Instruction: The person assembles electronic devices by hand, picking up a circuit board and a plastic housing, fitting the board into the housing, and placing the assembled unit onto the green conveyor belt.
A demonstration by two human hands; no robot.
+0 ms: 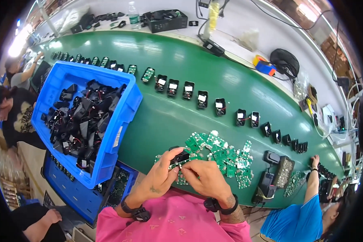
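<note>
My left hand [158,178] grips a small black plastic housing [180,156] in front of my chest, with a green circuit board edge showing at its near side. Against that near side, my right hand [207,179] has its fingers bent and pinched together. Whatever lies between those fingertips is too small to make out. Just beyond and to the right of my hands, a loose heap of green circuit boards [226,155] covers part of the green work surface [161,125]. Some boards lie partly hidden behind my hands.
A blue crate [129,101] full of black housings [84,117] stands at left. A row of housings [188,90] crosses the bench. Black power tools [266,185] and a metal-filled box [284,171] sit at right. A co-worker in blue [296,220] reaches in beside them.
</note>
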